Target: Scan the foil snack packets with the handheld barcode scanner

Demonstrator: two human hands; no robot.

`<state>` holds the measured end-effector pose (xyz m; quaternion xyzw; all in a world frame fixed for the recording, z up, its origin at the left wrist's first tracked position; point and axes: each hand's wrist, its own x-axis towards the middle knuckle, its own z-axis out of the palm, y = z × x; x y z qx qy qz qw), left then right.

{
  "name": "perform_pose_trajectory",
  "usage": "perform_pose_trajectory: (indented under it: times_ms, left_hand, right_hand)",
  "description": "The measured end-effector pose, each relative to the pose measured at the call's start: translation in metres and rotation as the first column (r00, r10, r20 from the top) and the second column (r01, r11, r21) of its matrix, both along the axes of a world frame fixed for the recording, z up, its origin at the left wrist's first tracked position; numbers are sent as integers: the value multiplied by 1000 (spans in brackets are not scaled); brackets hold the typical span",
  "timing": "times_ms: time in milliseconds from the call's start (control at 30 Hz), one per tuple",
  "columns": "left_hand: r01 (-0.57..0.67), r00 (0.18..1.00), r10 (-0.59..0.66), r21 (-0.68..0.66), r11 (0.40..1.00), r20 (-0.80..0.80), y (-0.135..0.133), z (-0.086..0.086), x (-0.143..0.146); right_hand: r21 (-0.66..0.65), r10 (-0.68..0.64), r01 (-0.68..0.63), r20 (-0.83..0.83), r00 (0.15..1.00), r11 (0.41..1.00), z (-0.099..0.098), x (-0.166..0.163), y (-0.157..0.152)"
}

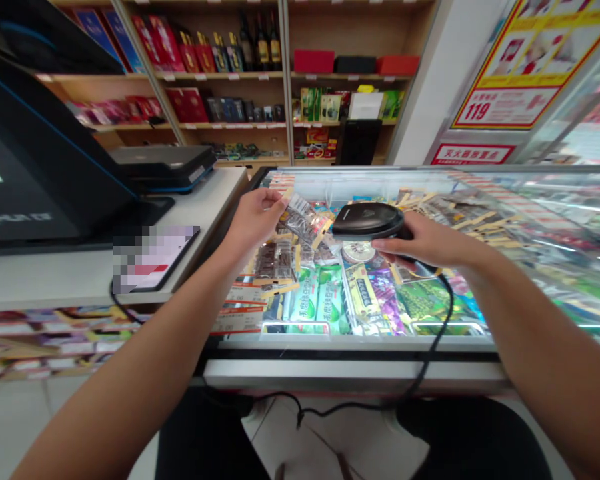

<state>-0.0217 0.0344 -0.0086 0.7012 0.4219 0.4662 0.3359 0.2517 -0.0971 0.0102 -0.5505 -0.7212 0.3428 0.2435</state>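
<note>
My left hand [260, 217] pinches one end of a clear snack packet [305, 219] with yellowish edges and a printed label. Wrapped in my right hand [415, 243] is a black barcode scanner [367, 219], its head pointing left toward the packet with a small gap between them. A black cable [443, 320] runs from the scanner's handle down past the counter edge. Beneath both hands, similar packets [275, 259] with dark contents lie on the glass top of a freezer [340, 341]. Green ice-cream wrappers [320, 297] show through the glass.
At the left, a counter [225, 193] carries a dark point-of-sale terminal [40, 153], a flat black device [165, 163] and a phone [175, 257]. More packets [460, 217] spread across the glass to the right. Shelves [225, 77] with bottles and boxes stand behind.
</note>
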Motion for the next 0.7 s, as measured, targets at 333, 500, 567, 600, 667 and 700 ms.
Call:
perform_pose_trajectory:
  times_ms: [333, 500, 567, 600, 667, 700]
  left_hand:
    - [22, 1000, -22, 15, 1000, -22, 1, 0, 0]
    - [81, 978, -51, 142, 986, -204, -2, -9, -1]
    - [122, 932, -26, 243, 962, -362, -7, -11, -1]
    - [141, 895, 14, 312, 939, -445, -10, -11, -1]
    - [186, 803, 129, 450, 874, -581, -20, -9, -1]
    - [218, 756, 175, 494, 842, -631, -26, -7, 1]
  right_hand:
    - [24, -73, 73, -4, 997, 997, 3, -2, -2]
    - [113, -214, 216, -29, 976, 970, 5, -5, 2]
    - [119, -254, 254, -16, 967, 960, 3, -4, 5]
    - [123, -269, 267, -4, 963, 956, 3, -4, 5]
    - [134, -290, 285, 20, 957, 949, 1, -3, 7]
    - [138, -298, 292, 29, 954, 946, 1, -3, 7]
